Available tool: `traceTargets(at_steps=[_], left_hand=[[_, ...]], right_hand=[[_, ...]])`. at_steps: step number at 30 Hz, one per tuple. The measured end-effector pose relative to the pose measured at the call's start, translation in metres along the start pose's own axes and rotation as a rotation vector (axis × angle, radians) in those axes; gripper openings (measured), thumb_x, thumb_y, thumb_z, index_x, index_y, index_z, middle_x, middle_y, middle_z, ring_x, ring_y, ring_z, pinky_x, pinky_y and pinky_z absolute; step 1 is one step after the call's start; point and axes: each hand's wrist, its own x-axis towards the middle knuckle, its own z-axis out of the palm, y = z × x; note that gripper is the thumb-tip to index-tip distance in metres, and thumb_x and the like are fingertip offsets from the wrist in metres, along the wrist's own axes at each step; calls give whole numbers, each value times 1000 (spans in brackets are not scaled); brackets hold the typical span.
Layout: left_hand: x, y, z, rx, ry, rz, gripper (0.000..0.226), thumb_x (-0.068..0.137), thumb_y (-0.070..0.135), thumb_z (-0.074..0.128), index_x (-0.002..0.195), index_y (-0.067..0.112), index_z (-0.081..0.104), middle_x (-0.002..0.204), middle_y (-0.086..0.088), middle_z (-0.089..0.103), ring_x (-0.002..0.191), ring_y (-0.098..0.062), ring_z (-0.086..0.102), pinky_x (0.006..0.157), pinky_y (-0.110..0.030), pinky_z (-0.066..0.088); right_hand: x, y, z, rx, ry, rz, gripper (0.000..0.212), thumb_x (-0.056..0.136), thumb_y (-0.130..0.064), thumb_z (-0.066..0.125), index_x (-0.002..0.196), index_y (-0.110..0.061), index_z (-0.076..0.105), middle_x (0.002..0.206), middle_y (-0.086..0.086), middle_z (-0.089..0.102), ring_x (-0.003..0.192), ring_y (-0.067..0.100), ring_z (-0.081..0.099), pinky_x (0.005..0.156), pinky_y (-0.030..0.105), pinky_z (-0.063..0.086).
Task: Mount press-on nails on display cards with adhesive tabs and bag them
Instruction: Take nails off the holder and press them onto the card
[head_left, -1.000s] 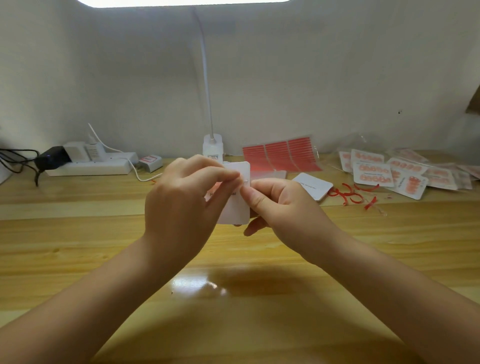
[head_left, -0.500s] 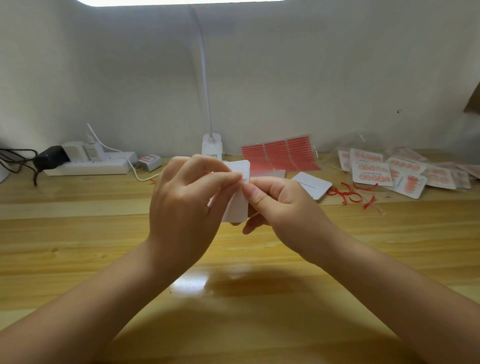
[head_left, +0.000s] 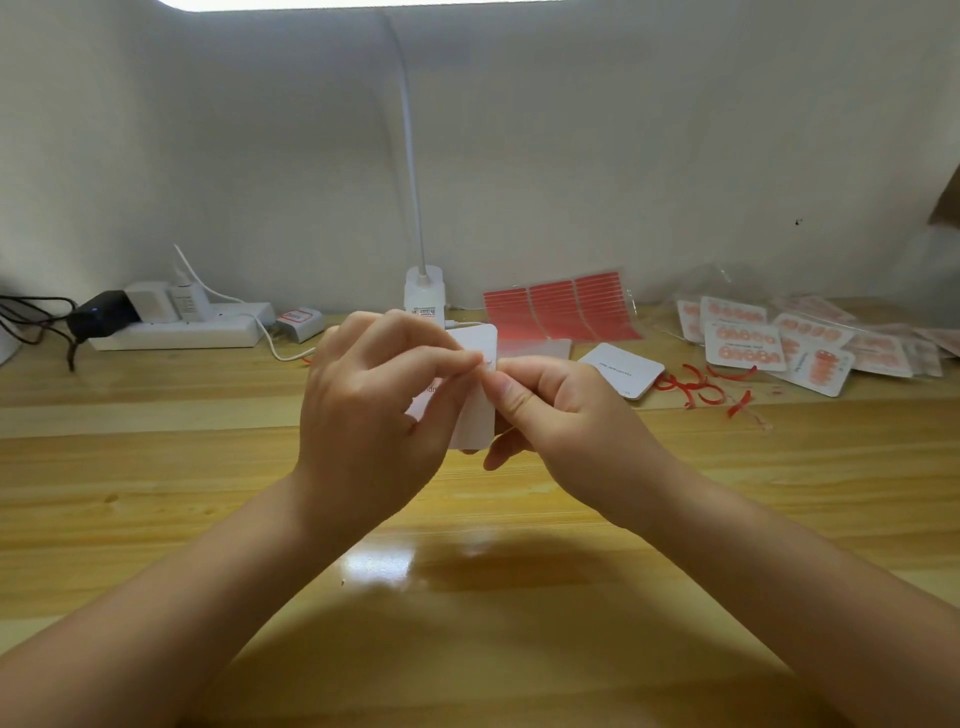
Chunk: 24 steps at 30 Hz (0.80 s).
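Both hands hold a white display card (head_left: 475, 415) above the middle of the wooden table (head_left: 156, 467). My left hand (head_left: 374, 410) covers the card's left part and pinches something small at its right edge with thumb and forefinger. My right hand (head_left: 561, 415) grips the card's right edge, thumb on the front beside the left fingertips. What lies between the fingertips is too small to tell. Red adhesive tab sheets (head_left: 561, 306) lean at the back. A spare white card (head_left: 621, 370) lies just right of my hands.
Finished cards with orange nails (head_left: 748, 343) lie in a pile at the back right, some in clear bags (head_left: 893, 348). Red peeled strips (head_left: 701, 384) lie beside them. A white lamp base (head_left: 425, 296) stands behind the hands. A power strip with plugs (head_left: 176, 322) sits at the back left.
The hands and card stay almost in place. The card has tilted slightly and the fingertips have closed in at its right edge.
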Motion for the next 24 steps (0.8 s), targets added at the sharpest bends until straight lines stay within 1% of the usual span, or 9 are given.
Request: traceTargets(at_steps=[3,6,8,10,12,14,19,22,24], left_hand=[[-4,-6,2,23,-32,86,12,85,16,69,88,8,78,91,-7,70,82,-33,62,75,-45,44],[-5,-5,5,-42,-14,19,22,87,16,60,102,7,75,105,-11,64,96,-31,58,85,-42,42],[-3,-4,6,-94,4,-145,31,89,18,57,117,7,66,117,-9,58,108,-27,55,95,-34,40],[-3,-4,7,-236,-36,-426,38,91,27,55,128,15,56,121,2,56,110,-15,57,94,-25,44],[-3,-4,10,-523,-116,-736,32,92,34,58,121,21,57,109,9,67,98,-4,64,80,-18,50],[-5,-4,14,-749,-173,-900,21,93,30,62,108,17,67,95,6,74,88,-4,69,69,-16,52],[-13,-2,22,-858,-173,-1013,15,90,26,65,99,16,73,94,0,76,93,-20,71,79,-32,58],[-19,4,24,-862,-183,-1031,16,90,26,66,99,15,73,94,-2,76,95,-24,71,84,-39,57],[-22,8,26,-863,-197,-1035,16,90,26,66,98,14,74,94,-3,76,96,-26,70,85,-42,56]], right_hand=[[1,5,0,22,11,38,28,102,-17,44,105,-2,68,85,16,69,72,15,67,64,26,58],[4,12,-3,90,63,104,27,101,-17,45,105,-2,68,85,16,70,70,14,67,62,27,58],[7,15,-6,143,88,145,26,101,-17,46,104,-4,68,86,16,70,68,13,68,61,27,58],[9,18,-7,172,96,164,24,101,-17,45,101,-8,68,86,12,71,70,15,69,59,25,57],[10,22,-9,187,99,169,24,101,-18,46,95,-12,68,81,7,71,70,16,69,57,24,56],[11,26,-11,187,94,178,24,101,-17,46,92,-13,68,76,4,70,67,14,68,57,24,56],[15,33,-18,222,85,224,23,98,-13,49,90,-5,69,76,8,70,68,21,66,61,30,56],[15,40,-21,245,152,217,26,95,-19,56,97,4,68,94,23,71,85,40,68,76,44,57],[14,45,-21,258,185,217,31,93,-20,60,98,10,65,100,29,68,93,43,67,82,49,56]])
